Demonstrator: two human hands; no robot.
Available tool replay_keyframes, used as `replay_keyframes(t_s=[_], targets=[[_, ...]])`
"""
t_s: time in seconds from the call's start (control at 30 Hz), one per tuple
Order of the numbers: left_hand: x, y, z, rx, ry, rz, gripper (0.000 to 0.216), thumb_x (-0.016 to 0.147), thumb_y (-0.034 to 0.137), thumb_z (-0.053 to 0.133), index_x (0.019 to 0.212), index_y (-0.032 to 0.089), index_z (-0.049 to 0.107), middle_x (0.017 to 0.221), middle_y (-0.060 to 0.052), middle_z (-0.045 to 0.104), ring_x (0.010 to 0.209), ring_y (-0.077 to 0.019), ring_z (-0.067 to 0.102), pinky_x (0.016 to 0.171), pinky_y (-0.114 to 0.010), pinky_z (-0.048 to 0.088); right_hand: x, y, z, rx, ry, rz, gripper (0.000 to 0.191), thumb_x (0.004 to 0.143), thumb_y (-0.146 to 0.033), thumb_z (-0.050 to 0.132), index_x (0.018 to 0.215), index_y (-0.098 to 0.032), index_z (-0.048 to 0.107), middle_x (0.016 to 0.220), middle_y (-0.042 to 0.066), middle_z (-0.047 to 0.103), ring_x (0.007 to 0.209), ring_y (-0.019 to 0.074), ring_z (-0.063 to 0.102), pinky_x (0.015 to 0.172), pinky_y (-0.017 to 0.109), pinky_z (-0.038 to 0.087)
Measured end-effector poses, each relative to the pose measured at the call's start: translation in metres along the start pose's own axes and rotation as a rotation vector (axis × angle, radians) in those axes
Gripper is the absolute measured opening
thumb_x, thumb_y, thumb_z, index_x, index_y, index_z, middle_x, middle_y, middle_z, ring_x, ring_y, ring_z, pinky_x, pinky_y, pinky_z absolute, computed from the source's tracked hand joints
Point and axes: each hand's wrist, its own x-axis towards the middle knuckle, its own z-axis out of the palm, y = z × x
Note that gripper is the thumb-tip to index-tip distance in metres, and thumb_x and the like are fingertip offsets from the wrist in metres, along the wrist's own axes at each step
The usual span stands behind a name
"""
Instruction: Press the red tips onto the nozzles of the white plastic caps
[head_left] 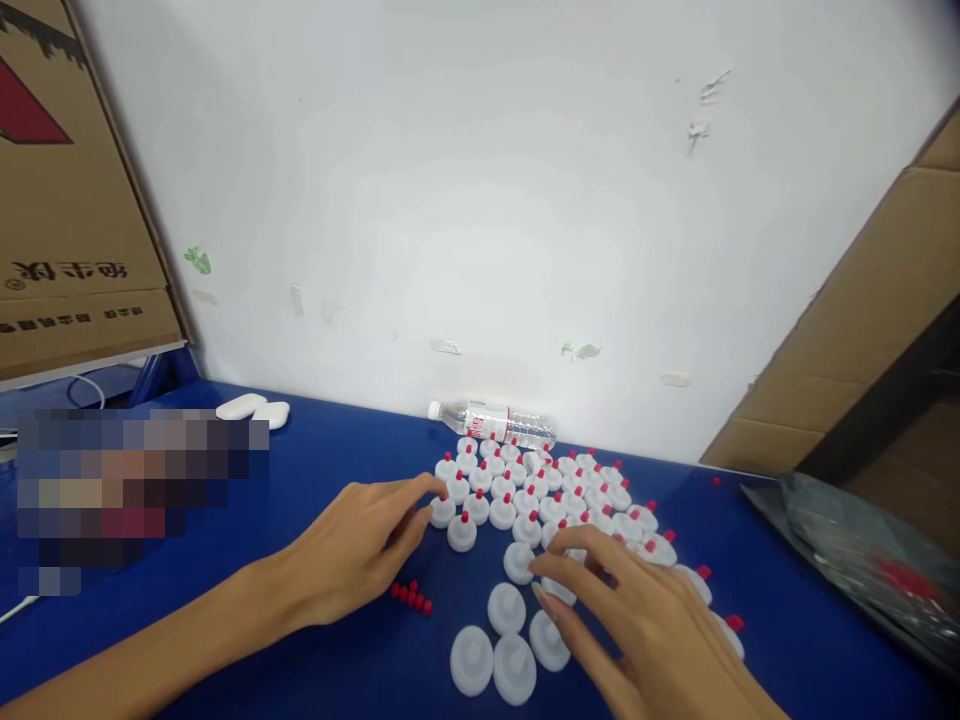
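Observation:
On a blue table (330, 450) stands a cluster of several white plastic caps with red tips (540, 490). A few white caps without red tips (495, 650) lie nearer to me. My left hand (360, 545) rests palm down with fingers stretched out, its fingertips touching caps at the cluster's left edge. My right hand (637, 620) is spread over the caps at the right, fingers apart, fingertips touching a white cap (519, 562). A short row of small red tips (412, 597) lies on the table between my hands.
A clear water bottle (495, 422) lies on its side against the white wall behind the caps. White oval objects (251, 408) sit at the back left. Cardboard boxes stand at the left (67, 200) and right (862, 330). A dark plastic bag (870, 550) lies at the right.

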Motion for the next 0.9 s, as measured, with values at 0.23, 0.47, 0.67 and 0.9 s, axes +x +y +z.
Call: replay_keyframes(t_s=[0.23,0.47,0.67,0.9], targets=[[0.003,-0.005,0.009,-0.005,-0.002,-0.053,0.035,0.106,0.026,0.041,0.131,0.025,0.066,0.096,-0.003,0.078,0.075,-0.0194,0.071,0.065,-0.026,0.048,0.002,-0.003,0.005,0.068,0.008,-0.032,0.025,0.104,-0.021,0.043,0.099,-0.023,0.067,0.100,0.003,0.071,0.069,0.0117,0.070,0.061,0.022,0.057],[0.007,-0.007,0.007,-0.149,0.147,-0.108,0.016,0.100,0.030,0.058,0.097,0.022,0.072,0.092,0.000,0.077,0.079,-0.0170,0.070,0.062,-0.022,0.047,0.005,-0.007,0.003,0.057,0.215,-0.041,0.019,0.099,-0.018,0.052,0.102,-0.022,0.071,0.093,0.004,0.074,0.076,0.0138,0.072,0.061,0.020,0.057],[-0.012,0.027,0.014,-0.554,0.217,0.029,0.021,0.097,0.040,0.069,0.089,0.021,0.073,0.071,0.004,0.075,0.056,-0.0115,0.066,0.054,-0.019,0.047,0.007,-0.017,0.001,0.004,0.222,-0.100,0.038,0.102,-0.046,0.057,0.129,-0.020,0.064,0.118,0.007,0.077,0.105,0.0188,0.075,0.085,0.027,0.063],[-0.024,0.052,0.030,-0.147,0.245,0.299,0.044,0.111,0.050,0.034,0.083,0.023,0.056,0.071,0.006,0.070,0.054,-0.0105,0.064,0.052,-0.021,0.044,0.013,-0.033,0.008,0.139,0.300,-0.225,0.025,0.105,-0.030,0.056,0.104,-0.013,0.073,0.095,0.002,0.081,0.085,0.0102,0.077,0.098,0.021,0.057]])
